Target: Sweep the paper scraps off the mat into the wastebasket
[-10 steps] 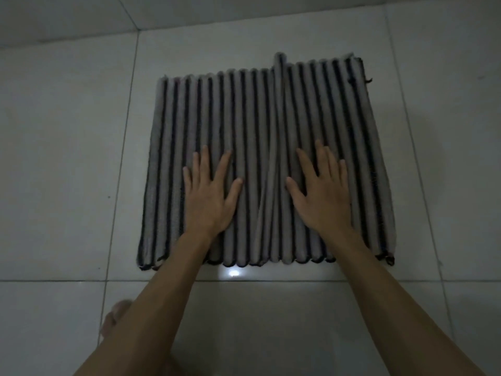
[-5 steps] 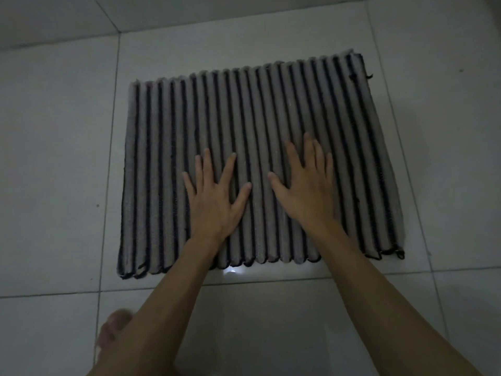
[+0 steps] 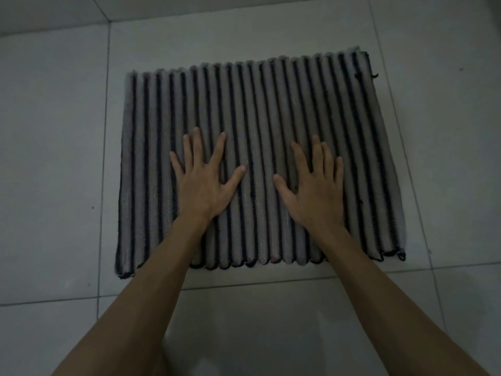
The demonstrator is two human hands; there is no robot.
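pale tiled floor (image 3: 54, 158), striped mat (image 3: 271, 104) flat, left hand (image 3: 202, 183) and right hand (image 3: 315, 191) pressing it, fingers spread

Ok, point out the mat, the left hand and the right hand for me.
mat (image 3: 271, 104), head view: bare striped part beyond the hands.
left hand (image 3: 202, 185), head view: back of the hand, flat on the mat.
right hand (image 3: 315, 194), head view: back of the hand, flat on the mat.

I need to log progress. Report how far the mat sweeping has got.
Done: no paper scraps show on the striped mat, which lies flat on the tile floor. In hand: left hand and right hand press flat on it. Left: unclear; no wastebasket is in view.
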